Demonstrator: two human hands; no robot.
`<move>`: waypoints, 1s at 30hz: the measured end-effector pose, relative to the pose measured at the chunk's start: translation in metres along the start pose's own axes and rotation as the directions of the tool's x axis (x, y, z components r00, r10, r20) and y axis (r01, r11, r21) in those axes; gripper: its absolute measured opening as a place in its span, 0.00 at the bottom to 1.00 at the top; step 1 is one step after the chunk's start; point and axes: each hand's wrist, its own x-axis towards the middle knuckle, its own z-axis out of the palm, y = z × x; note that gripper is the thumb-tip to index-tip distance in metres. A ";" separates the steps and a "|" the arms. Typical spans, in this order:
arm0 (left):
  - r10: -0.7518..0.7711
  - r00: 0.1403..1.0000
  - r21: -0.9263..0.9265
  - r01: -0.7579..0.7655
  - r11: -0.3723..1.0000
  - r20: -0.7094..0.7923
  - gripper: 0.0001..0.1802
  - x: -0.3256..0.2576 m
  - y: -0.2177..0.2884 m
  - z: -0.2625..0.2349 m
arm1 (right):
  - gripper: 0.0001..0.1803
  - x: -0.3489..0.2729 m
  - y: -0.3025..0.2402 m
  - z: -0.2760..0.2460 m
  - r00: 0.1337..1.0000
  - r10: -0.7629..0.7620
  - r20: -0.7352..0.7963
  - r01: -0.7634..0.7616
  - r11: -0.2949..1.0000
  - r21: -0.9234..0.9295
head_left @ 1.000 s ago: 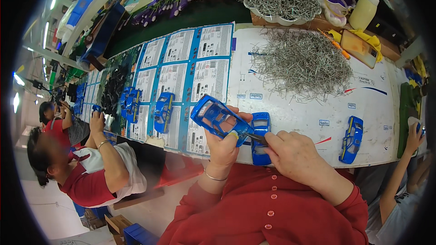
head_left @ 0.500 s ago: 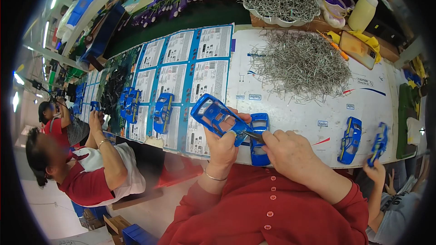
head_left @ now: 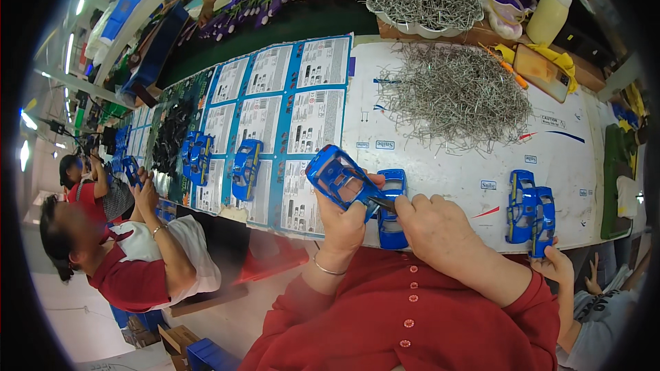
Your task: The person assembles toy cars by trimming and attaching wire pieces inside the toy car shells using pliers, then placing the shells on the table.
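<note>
I see left fingers (head_left: 355, 214) gripping a blue car (head_left: 337, 180), right fingers (head_left: 407, 209) a dark tool (head_left: 383, 203) — likely mid-job; other cars (head_left: 247, 170), I can't tell.

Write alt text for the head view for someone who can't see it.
A person's left hand holds a blue toy car over a worktable; the right hand holds a dark tool at its end. Another blue car lies beneath, a wire heap lies beyond, and a co-worker's hand touches one of two cars at right.
</note>
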 end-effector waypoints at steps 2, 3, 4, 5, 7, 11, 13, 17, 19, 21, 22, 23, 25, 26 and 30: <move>-0.003 1.000 -0.011 0.003 1.000 -0.014 0.28 0.001 -0.001 0.001 | 0.12 0.003 0.000 -0.003 0.999 -0.038 0.033 0.042 0.993 -0.114; -0.004 1.000 -0.023 0.003 1.000 -0.030 0.28 0.001 -0.002 0.001 | 0.12 0.003 -0.001 -0.004 0.999 -0.037 0.032 0.041 0.993 -0.112; -0.005 1.000 -0.021 0.004 1.000 -0.029 0.28 0.002 -0.001 0.000 | 0.12 0.004 -0.001 -0.004 0.999 -0.049 0.025 0.052 0.988 -0.142; -0.013 1.000 -0.042 0.012 0.999 -0.018 0.27 0.003 -0.001 0.000 | 0.12 0.003 -0.001 -0.004 0.998 -0.061 0.019 0.063 0.983 -0.173; -0.022 1.000 -0.064 0.022 0.998 -0.004 0.27 0.003 -0.001 -0.001 | 0.12 0.003 -0.001 -0.004 0.998 -0.067 0.011 0.068 0.981 -0.182; -0.040 0.999 -0.037 0.039 0.999 -0.022 0.25 0.001 -0.003 -0.001 | 0.10 0.003 -0.003 -0.002 0.997 -0.083 -0.007 0.079 0.970 -0.228; -0.043 0.999 -0.006 0.043 0.999 -0.024 0.24 0.000 -0.002 0.001 | 0.10 0.003 -0.004 -0.004 0.995 -0.100 -0.012 0.093 0.960 -0.263; -0.030 0.999 0.061 0.031 0.998 -0.017 0.24 -0.004 -0.003 0.004 | 0.08 0.003 -0.004 -0.012 0.988 -0.149 -0.035 0.127 0.929 -0.348; -0.028 0.999 0.070 0.029 0.997 -0.018 0.25 -0.004 -0.005 0.001 | 0.08 0.004 -0.005 -0.016 0.989 -0.148 -0.017 0.133 0.926 -0.353; -0.079 0.995 0.066 0.075 0.995 0.067 0.39 -0.003 -0.008 -0.005 | 0.08 0.005 -0.006 -0.018 0.990 -0.144 0.002 0.135 0.924 -0.358; -0.078 0.995 0.065 0.074 0.995 0.070 0.39 -0.003 -0.008 -0.005 | 0.12 0.005 -0.006 -0.019 0.990 -0.134 0.033 0.136 0.920 -0.366; -0.064 0.995 0.077 0.058 0.995 0.082 0.40 -0.002 -0.008 -0.004 | 0.16 0.007 -0.007 -0.020 0.990 -0.124 0.064 0.139 0.917 -0.373; -0.049 0.994 0.089 0.040 0.995 0.096 0.41 -0.002 -0.007 -0.003 | 0.16 0.009 -0.007 -0.024 0.989 -0.133 0.070 0.150 0.908 -0.392; -0.046 0.995 0.099 0.037 0.994 0.094 0.41 -0.003 -0.006 -0.001 | 0.16 0.010 -0.008 -0.025 0.987 -0.143 0.079 0.163 0.897 -0.410; -0.055 0.994 0.083 0.047 0.995 0.098 0.41 -0.002 -0.006 0.000 | 0.14 0.015 -0.009 -0.032 0.981 -0.156 0.113 0.191 0.862 -0.470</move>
